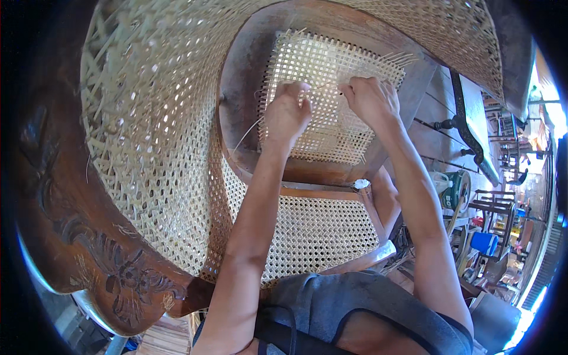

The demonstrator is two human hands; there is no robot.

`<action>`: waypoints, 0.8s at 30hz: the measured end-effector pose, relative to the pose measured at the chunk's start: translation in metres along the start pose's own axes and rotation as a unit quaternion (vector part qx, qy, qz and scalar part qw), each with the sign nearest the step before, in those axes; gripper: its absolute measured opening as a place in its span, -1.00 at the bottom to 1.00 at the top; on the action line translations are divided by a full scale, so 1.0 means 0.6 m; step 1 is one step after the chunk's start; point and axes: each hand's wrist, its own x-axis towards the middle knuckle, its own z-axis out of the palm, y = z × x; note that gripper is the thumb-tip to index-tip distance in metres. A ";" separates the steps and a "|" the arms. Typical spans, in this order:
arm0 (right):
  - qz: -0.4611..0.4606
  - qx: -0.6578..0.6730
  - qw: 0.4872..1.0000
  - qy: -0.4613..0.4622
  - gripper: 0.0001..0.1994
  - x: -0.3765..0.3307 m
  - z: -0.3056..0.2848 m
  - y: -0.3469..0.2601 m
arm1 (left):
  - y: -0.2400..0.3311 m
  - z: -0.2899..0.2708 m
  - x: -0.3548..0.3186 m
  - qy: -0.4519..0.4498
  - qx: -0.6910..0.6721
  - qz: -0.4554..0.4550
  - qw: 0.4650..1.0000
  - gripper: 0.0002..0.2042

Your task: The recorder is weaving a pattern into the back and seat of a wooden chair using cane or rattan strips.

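A square panel of woven cane (328, 142) lies in front of me, set in a rounded wooden seat frame (244, 68). Loose cane ends stick out along its edges, mostly at the far right corner. Over the panel's left part, my left hand (288, 112) is closed, thumb against fingers. My right hand (371, 102) is curled over the right part, fingertips pinched. A thin cane strand (325, 86) seems to run between the two hands, just above the weave. Another loose strand (248, 135) curves out beside my left wrist.
A tall curved cane backrest (151, 124) with a carved wooden border (133, 272) rises at the left. Another cane panel (319, 228) sits below my hands. Off to the right are a dark metal-looking leg (464, 121), a green bucket (454, 188), a blue container (484, 242) and wooden chairs.
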 end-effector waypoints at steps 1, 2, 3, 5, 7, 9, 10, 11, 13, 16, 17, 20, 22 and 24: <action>-0.008 0.003 0.999 0.042 -0.62 -0.008 -0.002 0.008 | 0.003 0.002 0.001 -0.006 0.000 0.005 1.000 -0.80; 0.002 0.007 0.999 0.046 -0.62 -0.012 0.000 0.013 | 0.006 0.009 0.004 -0.023 -0.083 0.016 0.996 -0.80; -0.018 0.041 0.998 0.050 -0.60 -0.014 0.005 0.013 | 0.007 0.015 0.007 -0.043 -0.164 0.026 0.985 -0.80; -0.026 0.082 0.995 0.059 -0.58 -0.015 0.005 0.013 | -0.001 0.022 0.015 -0.059 -0.245 0.018 0.968 -0.81; 0.014 0.155 0.988 0.015 -0.57 -0.006 0.000 0.013 | 0.000 0.012 0.019 -0.113 -0.360 -0.052 0.925 -0.82; 0.014 0.180 0.983 0.026 -0.60 0.013 0.039 0.002 | 0.002 0.010 0.013 -0.084 -0.351 -0.061 0.931 -0.86; 0.014 0.175 0.985 0.002 -0.66 0.022 0.058 -0.006 | -0.008 0.012 0.008 -0.071 -0.318 -0.070 0.943 -0.86; 0.007 0.169 0.985 -0.022 -0.71 0.031 0.069 -0.016 | -0.021 0.009 0.005 -0.051 -0.282 -0.079 0.955 -0.85; -0.009 0.151 0.988 -0.030 -0.74 0.038 0.092 -0.023 | -0.046 0.011 -0.002 -0.032 -0.193 -0.060 0.979 -0.84; -0.033 0.146 0.988 0.023 -0.80 0.029 0.090 -0.032 | -0.055 0.015 -0.009 0.003 -0.221 -0.071 0.973 -0.85; -0.034 0.120 0.992 0.012 -0.84 0.027 0.078 -0.037 | -0.057 0.018 -0.007 0.016 -0.222 -0.057 0.973 -0.85; -0.055 0.089 0.994 0.043 -0.87 0.032 0.086 -0.052 | -0.061 0.023 -0.007 0.020 -0.237 -0.062 0.969 -0.85; -0.068 0.072 0.993 0.070 -0.86 0.044 0.096 -0.065 | -0.072 0.029 -0.001 -0.010 -0.256 -0.080 0.963 -0.88; -0.066 0.069 0.994 0.049 -0.85 0.049 0.086 -0.073 | -0.082 0.033 0.012 0.003 -0.234 -0.030 0.972 -0.89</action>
